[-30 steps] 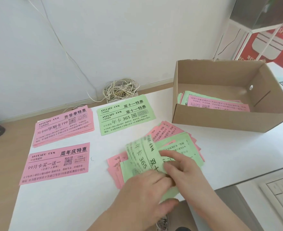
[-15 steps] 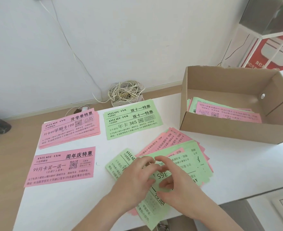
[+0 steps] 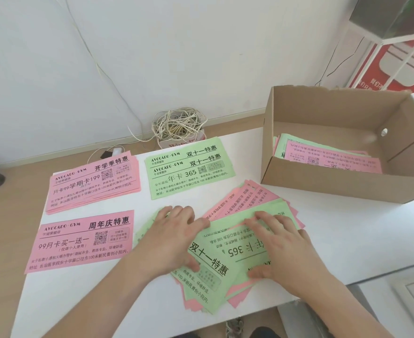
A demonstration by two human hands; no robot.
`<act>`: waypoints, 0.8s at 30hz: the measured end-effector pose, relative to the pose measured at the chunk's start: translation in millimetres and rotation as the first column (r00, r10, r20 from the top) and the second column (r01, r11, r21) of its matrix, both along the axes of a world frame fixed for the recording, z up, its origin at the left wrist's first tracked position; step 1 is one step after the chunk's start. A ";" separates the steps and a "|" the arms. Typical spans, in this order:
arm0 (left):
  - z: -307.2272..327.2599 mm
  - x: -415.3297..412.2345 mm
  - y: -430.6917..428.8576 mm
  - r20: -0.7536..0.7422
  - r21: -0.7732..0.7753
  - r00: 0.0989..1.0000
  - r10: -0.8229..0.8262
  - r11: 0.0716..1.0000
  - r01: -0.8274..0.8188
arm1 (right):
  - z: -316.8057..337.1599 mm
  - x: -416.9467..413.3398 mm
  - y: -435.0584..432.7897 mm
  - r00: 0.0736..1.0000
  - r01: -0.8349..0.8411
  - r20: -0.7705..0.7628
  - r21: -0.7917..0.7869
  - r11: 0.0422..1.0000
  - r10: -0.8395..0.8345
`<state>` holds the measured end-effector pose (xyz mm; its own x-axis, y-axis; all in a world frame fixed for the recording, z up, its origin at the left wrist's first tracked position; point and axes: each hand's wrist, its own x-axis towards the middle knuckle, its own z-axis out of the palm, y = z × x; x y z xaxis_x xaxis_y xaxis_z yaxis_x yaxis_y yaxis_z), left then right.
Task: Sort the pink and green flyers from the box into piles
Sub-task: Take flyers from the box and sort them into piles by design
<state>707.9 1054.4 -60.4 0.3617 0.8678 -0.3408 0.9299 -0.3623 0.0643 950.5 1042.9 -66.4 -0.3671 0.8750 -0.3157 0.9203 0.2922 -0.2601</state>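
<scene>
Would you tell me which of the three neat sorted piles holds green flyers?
The green pile, at the far edge just in front of the cable coil. The other two, the far-left pile and the near-left pile, are pink.

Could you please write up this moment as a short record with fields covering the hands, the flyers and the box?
Left hand: rests flat on the unsorted heap of pink and green paper flyers
Right hand: rests flat on the same heap
Sorted piles: far pink flyer pile, near pink flyer pile, green flyer pile
Brown cardboard box: open, leftover pink and green flyers inside
Surface: white table
</scene>
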 end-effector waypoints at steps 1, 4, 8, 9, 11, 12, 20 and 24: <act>0.4 -0.3 0.2 0.006 0.005 1.000 0.009 1.000 -0.009 | -0.2 0.6 1.8 1.000 -0.005 0.001 0.013 1.000 0.005; 7.2 -1.4 1.3 0.052 -0.025 0.998 0.032 0.999 -0.031 | -7.8 4.6 7.0 0.997 0.018 -0.076 0.017 1.000 -0.017; 27.7 -10.8 5.7 0.319 -0.122 0.923 0.216 0.975 -0.185 | -11.0 13.1 9.7 0.896 0.213 -0.394 -0.021 0.977 -0.204; 34.2 -12.5 6.9 0.391 -0.169 0.876 0.282 0.958 -0.233 | -7.5 15.6 11.7 0.844 0.258 -0.480 -0.024 0.966 -0.238; 45.6 -11.7 10.7 0.519 -0.225 0.779 0.351 0.936 -0.272 | 8.4 17.8 18.2 0.735 0.320 -0.616 -0.054 0.946 -0.284; 49.8 -7.9 13.4 0.562 -0.232 0.751 0.347 0.937 -0.260 | 18.0 17.9 22.9 0.695 0.325 -0.656 -0.077 0.943 -0.294; 61.2 33.8 29.1 0.739 -0.424 0.430 0.519 0.854 -0.302 | 69.4 2.7 57.8 0.126 0.234 -0.879 -0.425 0.875 -0.461; 62.9 36.5 22.5 0.829 -0.517 -0.080 0.554 0.702 -0.489 | 50.5 1.9 45.7 0.393 0.017 -0.763 -0.552 0.833 -0.514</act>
<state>744.4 1076.9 2.6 -0.1577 0.9622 -0.2220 0.0473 0.2319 0.9716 952.4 1088.5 -15.9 -0.4197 0.8533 -0.3094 0.1275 -0.2821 -0.9509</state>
